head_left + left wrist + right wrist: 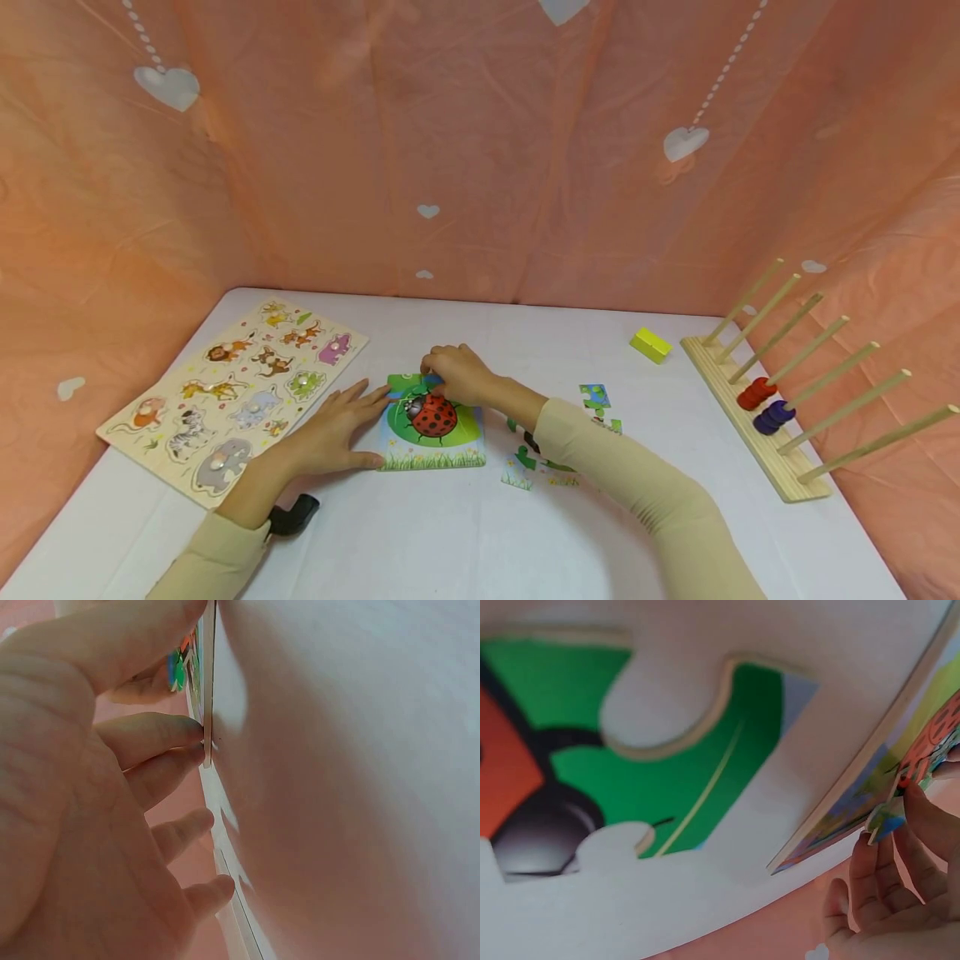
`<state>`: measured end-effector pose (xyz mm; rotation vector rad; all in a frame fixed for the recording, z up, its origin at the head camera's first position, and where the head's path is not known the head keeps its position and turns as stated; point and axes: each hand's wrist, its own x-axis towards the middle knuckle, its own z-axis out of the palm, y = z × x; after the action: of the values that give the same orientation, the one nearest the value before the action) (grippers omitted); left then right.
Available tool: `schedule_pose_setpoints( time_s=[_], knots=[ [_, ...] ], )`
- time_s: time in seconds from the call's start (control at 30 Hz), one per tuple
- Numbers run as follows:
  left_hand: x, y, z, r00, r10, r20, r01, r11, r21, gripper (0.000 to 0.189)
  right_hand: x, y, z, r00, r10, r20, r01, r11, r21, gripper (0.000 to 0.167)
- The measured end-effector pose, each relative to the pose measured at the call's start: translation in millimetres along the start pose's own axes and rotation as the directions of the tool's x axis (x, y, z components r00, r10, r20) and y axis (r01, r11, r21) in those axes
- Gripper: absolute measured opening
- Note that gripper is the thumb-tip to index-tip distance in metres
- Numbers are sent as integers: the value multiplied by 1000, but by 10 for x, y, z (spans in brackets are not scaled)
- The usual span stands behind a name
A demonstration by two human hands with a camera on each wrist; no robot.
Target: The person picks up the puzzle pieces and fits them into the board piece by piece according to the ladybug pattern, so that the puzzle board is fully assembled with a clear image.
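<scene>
A square ladybug puzzle board (431, 461) lies flat on the white table, its red, black-spotted ladybug picture in the middle. My left hand (330, 433) rests at the board's left side with fingers spread; in the left wrist view the fingertips touch the board's edge (208, 712). Over the board's upper part, my right hand (461, 375) pinches a puzzle piece (886, 822), green and blue, between thumb and fingers. Loose puzzle pieces (517, 477) lie right of the board, partly hidden by the right forearm. A large green one (686, 780) fills the right wrist view's left.
A wooden animal peg puzzle (168, 400) lies at the left, close to the left forearm. To the right stands a wooden rack of upright pegs (787, 467) with red rings (756, 393) and purple rings (774, 417). A yellow block (650, 345) sits behind the loose pieces.
</scene>
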<state>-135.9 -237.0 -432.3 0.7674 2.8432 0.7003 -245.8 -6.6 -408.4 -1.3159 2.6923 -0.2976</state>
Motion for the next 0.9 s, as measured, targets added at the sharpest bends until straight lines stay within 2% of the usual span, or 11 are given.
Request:
schedule_pose_setpoints(
  time_s=[0.53,0.9],
  knots=[
    [0,-9,8,1000,-6,0,6,1000,-4,87,-6,-62,3,999,26,35,-25,999,-31,28],
    [-1,-6,10,1000,-3,-3,3,1000,-7,86,-9,-68,1,999,27,38,-26,1000,-14,26]
  ],
)
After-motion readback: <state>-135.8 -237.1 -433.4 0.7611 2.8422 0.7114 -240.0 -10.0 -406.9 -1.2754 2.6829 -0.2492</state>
